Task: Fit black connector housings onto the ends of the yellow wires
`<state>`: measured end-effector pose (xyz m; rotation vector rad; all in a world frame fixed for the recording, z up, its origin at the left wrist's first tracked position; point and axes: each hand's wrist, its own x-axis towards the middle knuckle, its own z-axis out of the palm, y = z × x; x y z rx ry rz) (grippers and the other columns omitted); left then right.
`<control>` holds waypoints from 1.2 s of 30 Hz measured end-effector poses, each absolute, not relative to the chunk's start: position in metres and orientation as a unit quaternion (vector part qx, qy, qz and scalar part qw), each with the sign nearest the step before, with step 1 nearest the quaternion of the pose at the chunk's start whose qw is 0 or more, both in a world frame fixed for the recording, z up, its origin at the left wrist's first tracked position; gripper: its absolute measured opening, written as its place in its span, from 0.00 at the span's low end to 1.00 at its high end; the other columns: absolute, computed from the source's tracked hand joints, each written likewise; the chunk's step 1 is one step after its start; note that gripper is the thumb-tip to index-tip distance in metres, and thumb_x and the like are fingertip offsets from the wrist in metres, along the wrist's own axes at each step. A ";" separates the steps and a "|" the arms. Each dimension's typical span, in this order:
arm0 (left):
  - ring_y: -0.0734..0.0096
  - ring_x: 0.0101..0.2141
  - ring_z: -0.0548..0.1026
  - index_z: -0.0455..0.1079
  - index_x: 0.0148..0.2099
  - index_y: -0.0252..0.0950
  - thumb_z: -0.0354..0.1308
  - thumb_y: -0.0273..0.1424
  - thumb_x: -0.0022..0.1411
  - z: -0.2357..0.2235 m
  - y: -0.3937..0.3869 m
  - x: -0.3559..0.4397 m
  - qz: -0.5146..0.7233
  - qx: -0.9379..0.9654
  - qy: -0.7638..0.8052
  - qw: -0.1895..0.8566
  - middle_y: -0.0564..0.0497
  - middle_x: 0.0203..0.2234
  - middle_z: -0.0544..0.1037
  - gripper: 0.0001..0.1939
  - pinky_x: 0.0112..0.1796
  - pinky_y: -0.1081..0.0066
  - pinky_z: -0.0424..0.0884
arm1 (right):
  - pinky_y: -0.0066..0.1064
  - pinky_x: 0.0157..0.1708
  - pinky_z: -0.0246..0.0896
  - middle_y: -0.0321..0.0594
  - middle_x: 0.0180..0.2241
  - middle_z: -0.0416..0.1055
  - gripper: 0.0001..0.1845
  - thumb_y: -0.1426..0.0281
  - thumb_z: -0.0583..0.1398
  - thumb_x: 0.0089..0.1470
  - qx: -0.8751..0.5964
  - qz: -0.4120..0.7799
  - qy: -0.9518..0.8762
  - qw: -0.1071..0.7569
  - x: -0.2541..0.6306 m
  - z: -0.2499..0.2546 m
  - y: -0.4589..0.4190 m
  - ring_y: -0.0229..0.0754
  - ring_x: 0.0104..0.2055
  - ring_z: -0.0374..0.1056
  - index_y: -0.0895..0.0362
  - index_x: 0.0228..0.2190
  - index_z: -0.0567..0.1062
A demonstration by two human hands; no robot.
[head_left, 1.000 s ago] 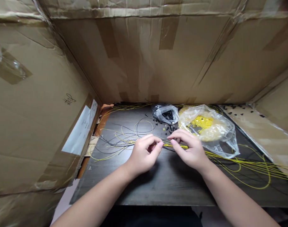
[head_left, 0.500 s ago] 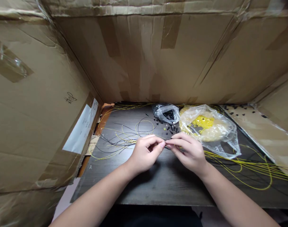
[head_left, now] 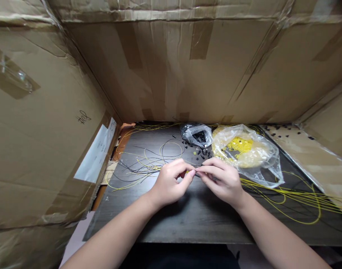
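Yellow, black wires point(head_left: 155, 169) — bunched, left ends splayed

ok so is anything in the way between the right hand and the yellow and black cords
Nothing visible is: the right hand is already at the yellow and black cords, close beside the left hand. The bag of yellow pieces lies farther back, not between them.

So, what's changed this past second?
The right hand has edged left and closed from parted to pinching, next to the left hand's fingertips; what it pinches I can't make out. The left hand, yellow wires, small bag and large bag stayed put.
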<state>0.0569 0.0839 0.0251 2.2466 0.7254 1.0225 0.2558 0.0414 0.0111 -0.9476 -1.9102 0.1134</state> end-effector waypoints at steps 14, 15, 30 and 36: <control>0.76 0.26 0.66 0.73 0.34 0.34 0.57 0.32 0.66 0.025 0.085 0.061 0.379 0.783 0.303 0.389 0.52 0.26 0.71 0.09 0.28 0.74 0.61 | 0.29 0.32 0.68 0.41 0.36 0.71 0.15 0.78 0.63 0.57 -0.396 0.036 -0.759 0.516 0.254 0.004 0.040 0.37 0.33 0.70 0.51 0.45 0.78; 0.75 0.26 0.66 0.74 0.34 0.34 0.57 0.33 0.66 0.025 0.085 0.061 0.377 0.780 0.303 0.396 0.52 0.26 0.72 0.09 0.28 0.74 0.61 | 0.29 0.32 0.68 0.41 0.36 0.71 0.16 0.78 0.63 0.57 -0.397 0.032 -0.758 0.517 0.254 0.003 0.040 0.37 0.33 0.70 0.51 0.45 0.78; 0.74 0.28 0.69 0.75 0.34 0.33 0.58 0.35 0.65 0.028 0.088 0.059 0.369 0.757 0.294 0.453 0.50 0.27 0.75 0.11 0.30 0.73 0.64 | 0.30 0.31 0.69 0.42 0.36 0.72 0.15 0.77 0.62 0.58 -0.394 0.031 -0.767 0.505 0.255 0.008 0.042 0.38 0.34 0.71 0.51 0.46 0.78; 0.75 0.27 0.67 0.76 0.36 0.35 0.57 0.31 0.65 0.025 0.087 0.057 0.373 0.811 0.284 0.351 0.52 0.26 0.73 0.08 0.29 0.73 0.61 | 0.29 0.30 0.67 0.42 0.36 0.71 0.13 0.77 0.62 0.57 -0.385 0.039 -0.784 0.485 0.257 0.009 0.043 0.37 0.32 0.69 0.54 0.44 0.78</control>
